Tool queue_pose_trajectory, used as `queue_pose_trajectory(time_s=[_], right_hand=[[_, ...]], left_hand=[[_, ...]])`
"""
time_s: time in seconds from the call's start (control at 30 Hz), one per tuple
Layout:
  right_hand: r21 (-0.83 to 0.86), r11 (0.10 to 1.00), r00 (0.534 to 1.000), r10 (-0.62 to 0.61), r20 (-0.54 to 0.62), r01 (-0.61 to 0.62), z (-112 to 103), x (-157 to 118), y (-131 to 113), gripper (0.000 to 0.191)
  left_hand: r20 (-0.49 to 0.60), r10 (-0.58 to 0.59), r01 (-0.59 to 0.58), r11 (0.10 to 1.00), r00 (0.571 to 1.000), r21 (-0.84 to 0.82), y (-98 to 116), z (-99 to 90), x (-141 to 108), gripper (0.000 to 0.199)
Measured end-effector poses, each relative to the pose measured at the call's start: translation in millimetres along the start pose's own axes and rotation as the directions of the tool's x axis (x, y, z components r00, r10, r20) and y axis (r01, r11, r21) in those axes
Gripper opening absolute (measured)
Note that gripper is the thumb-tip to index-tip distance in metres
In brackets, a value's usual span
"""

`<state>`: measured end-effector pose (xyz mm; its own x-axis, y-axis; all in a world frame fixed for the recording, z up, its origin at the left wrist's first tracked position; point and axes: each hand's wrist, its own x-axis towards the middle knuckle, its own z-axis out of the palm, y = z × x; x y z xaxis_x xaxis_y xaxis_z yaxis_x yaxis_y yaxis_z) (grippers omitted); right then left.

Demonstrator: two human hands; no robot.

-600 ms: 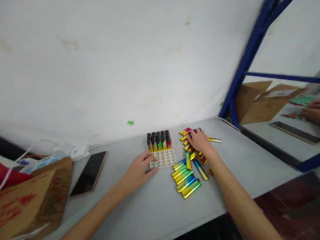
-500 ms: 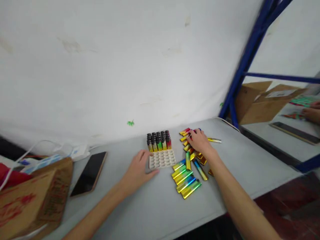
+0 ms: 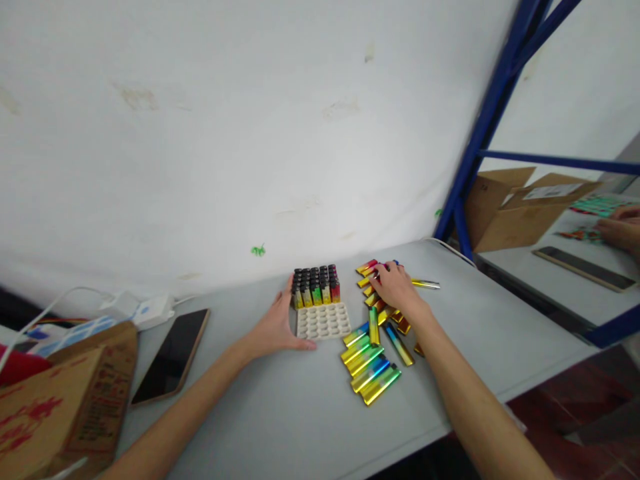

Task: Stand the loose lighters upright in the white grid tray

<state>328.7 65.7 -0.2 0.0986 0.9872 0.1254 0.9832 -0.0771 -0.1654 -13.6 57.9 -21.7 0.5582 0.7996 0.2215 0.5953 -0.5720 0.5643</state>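
Far left of the tray: brown box [image 3: 47, 403], then phone [image 3: 173, 358], nearer the tray, flat on the surface [image 3: 260, 420].

Just left of the tray: left hand [image 3: 275, 327], spread wide, nothing seen in it; thumb by the tray's near left corner, fingers along its left side. Contact cannot be told.

Tray [image 3: 325, 335]: pale, pocketed, near rows bare. Likely light and thin, some give; best held low by opposite edges. Upright lighters [image 3: 316, 294] pack its far half, black tops up; probably tippy if the tray tilts.

Right of the tray: loose lighters [image 3: 377, 385], fanned and heaped, shiny. Look small, stiff, light, perhaps slick; a pinch around mid-body should suit.

Over the heap, right of the tray: right hand [image 3: 397, 288], fingers curled down, tips hidden; cannot tell if it grips any.

Against the earlier frames: left fingers reach farther along the tray's side, wider from the thumb; right hand holds its place over the heap.
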Motion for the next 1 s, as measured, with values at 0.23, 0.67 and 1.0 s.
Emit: queue_pose_trajectory(time_s=[0.23,0.67,1.0], right_hand=[[-0.005,1.0,1.0,-0.015,-0.011,0.015,-1.0,-1.0,2.7,0.041],[0.001,1.0,1.0,-0.02,-0.013,0.02,1.6,0.8,3.6,0.042],[0.003,1.0,1.0,-0.006,0.0,0.006,5.0,4.0,6.4,0.044]], left_hand=[[-0.069,0.015,-0.019,0.998,0.998,-0.064,-1.1,7.6,1.7,0.167],[-0.075,0.199,-0.149,0.893,0.977,0.425,64.3,-31.8,55.4,0.087],[0.054,-0.019,-0.008,0.885,0.998,0.465,47.3,-27.3,87.6,0.081]])
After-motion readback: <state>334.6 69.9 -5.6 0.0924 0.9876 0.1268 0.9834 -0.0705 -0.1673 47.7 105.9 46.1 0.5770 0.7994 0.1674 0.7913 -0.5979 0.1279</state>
